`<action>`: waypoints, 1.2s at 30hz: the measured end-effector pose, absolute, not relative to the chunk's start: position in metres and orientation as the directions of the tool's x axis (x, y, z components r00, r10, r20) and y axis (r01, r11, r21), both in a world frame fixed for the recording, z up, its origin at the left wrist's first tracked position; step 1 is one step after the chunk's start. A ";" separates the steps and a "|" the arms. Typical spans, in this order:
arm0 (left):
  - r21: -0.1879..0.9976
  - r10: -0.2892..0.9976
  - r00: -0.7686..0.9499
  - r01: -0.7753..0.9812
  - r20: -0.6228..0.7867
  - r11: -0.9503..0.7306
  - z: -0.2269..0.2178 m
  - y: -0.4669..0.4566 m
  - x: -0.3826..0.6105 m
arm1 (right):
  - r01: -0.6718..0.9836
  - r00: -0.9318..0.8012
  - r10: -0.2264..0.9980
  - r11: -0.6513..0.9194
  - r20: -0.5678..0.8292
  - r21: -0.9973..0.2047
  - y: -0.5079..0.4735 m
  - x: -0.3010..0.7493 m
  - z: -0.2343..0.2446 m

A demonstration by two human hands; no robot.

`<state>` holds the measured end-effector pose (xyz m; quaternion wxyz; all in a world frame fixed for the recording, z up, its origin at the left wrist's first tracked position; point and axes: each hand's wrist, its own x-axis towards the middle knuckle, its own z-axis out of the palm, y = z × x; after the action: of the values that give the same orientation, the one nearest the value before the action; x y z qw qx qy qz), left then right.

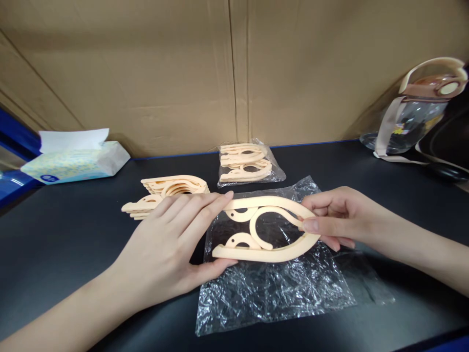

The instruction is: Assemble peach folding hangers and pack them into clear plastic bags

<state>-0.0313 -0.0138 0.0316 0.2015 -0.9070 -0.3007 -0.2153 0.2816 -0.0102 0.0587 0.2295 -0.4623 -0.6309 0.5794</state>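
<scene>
A cream plastic folding hanger (282, 254), folded shut with its curled hook inside, is held above a clear plastic bag (271, 293) that lies flat on the table. My right hand (337, 220) pinches the hanger's rounded end between thumb and fingers. At the opposite end, my left hand (179, 239) spans the two arms, fingers on the far one and thumb against the near one. Partly hidden behind my left hand is a stack of the same folded hangers (172, 183). Farther back, several more hangers (244, 159) lie inside another clear bag (276, 171).
A tissue pack (80, 161) with a sheet sticking out sits at the back left of the black table (58, 259). At the back right stands a clear water bottle (417, 117) with a handle and strap. Brown cardboard (164, 73) walls the rear.
</scene>
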 end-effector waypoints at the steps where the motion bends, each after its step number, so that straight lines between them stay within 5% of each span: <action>1: -0.257 0.446 0.734 0.626 0.512 -0.736 0.032 -0.013 -0.031 | 0.318 -0.469 0.851 -0.089 -0.238 -0.944 -0.009 0.282 0.057; 13: -0.292 0.405 0.751 0.603 0.521 -0.742 0.033 -0.013 -0.030 | 0.352 -0.482 0.849 -0.038 -0.216 -0.935 -0.008 0.282 0.053; 18: -0.251 0.410 0.736 0.605 0.538 -0.756 0.031 -0.014 -0.031 | 0.391 -0.517 0.855 0.190 -0.044 -0.901 -0.007 0.283 0.049; 21: -0.242 0.394 0.724 0.603 0.566 -0.760 0.032 -0.017 -0.029 | 0.486 -0.509 0.833 0.485 0.216 -0.727 -0.011 0.282 0.046; 25: -0.234 0.395 0.717 0.606 0.575 -0.760 0.034 -0.023 -0.023 | 0.539 -0.621 0.644 0.765 0.446 -0.353 -0.019 0.279 0.042; 29: -0.202 0.414 0.711 0.609 0.568 -0.767 0.038 -0.032 -0.016 | 0.518 -0.737 0.483 0.853 0.472 -0.064 -0.028 0.274 0.039; 36: -0.141 0.431 0.712 0.590 0.555 -0.795 0.036 -0.043 -0.009 | 0.509 -0.768 0.395 0.855 0.504 0.104 -0.037 0.267 0.041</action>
<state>-0.0089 -0.0430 0.0361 0.1558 -0.9119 -0.2799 -0.2565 0.2669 -0.0370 0.0411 0.2396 -0.2424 -0.9327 -0.1182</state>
